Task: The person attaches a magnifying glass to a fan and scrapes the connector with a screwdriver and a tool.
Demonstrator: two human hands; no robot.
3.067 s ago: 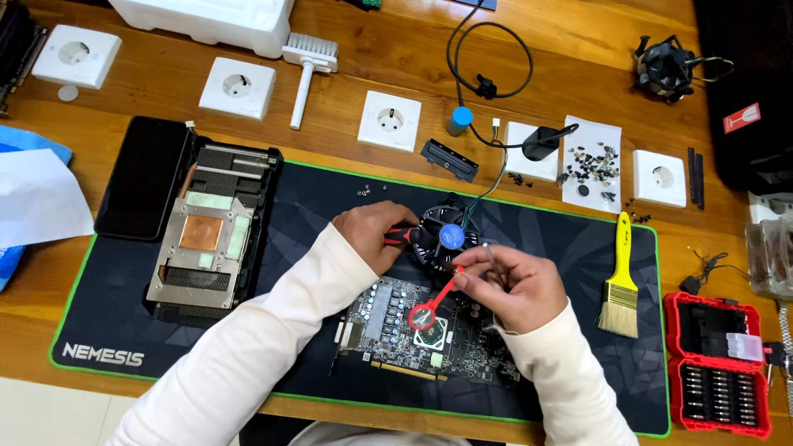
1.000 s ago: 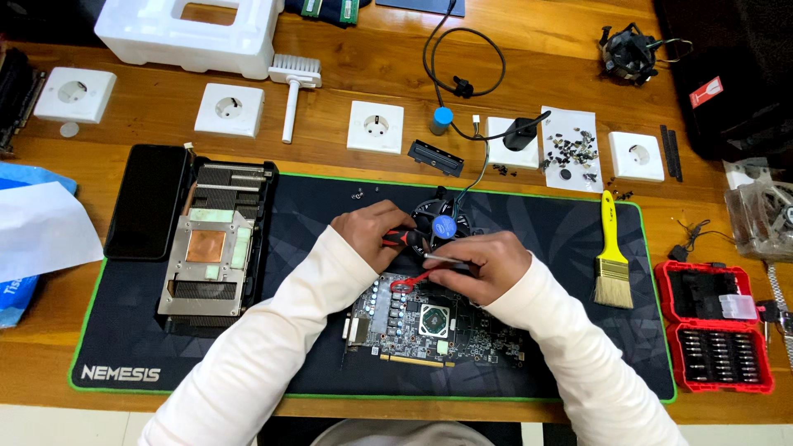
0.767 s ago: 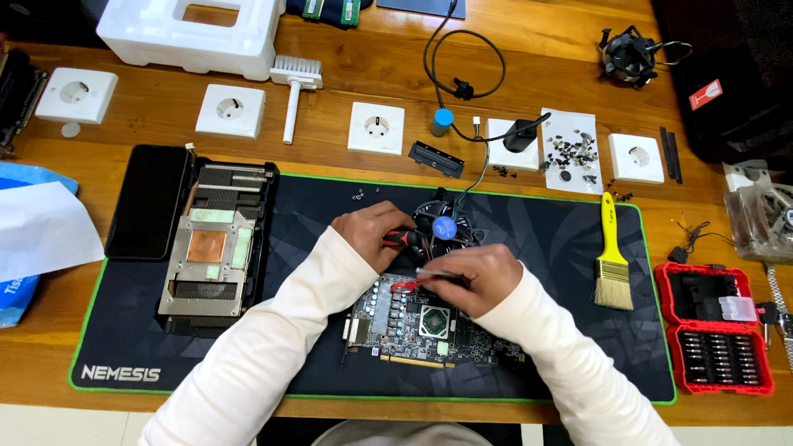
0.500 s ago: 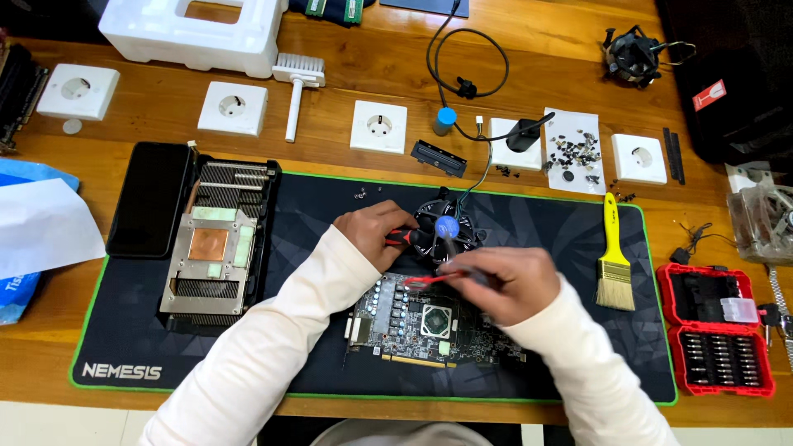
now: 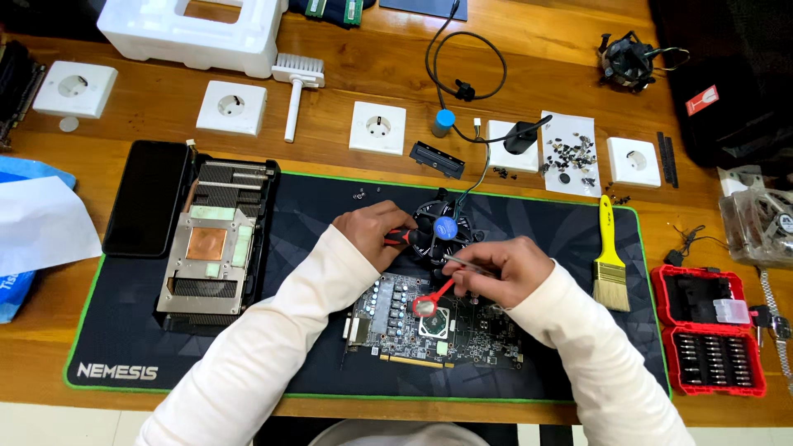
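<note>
Wooden workbench [image 5: 165, 388] with dark desk mat [image 5: 314, 215]: graphics card board [image 5: 434, 326] lies centrally, right hand [image 5: 500, 268] gripping a red spatula [image 5: 431, 299] on its chip, left hand [image 5: 376, 235] clasping a red-handled screwdriver [image 5: 405, 238] beside a black cooler fan [image 5: 446, 231]; open red bit case [image 5: 712, 330] holds rows of bits.

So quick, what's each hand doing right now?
Left hand: closed on a red-handled tool.
Right hand: closed on a red spatula over the circuit board.
</note>
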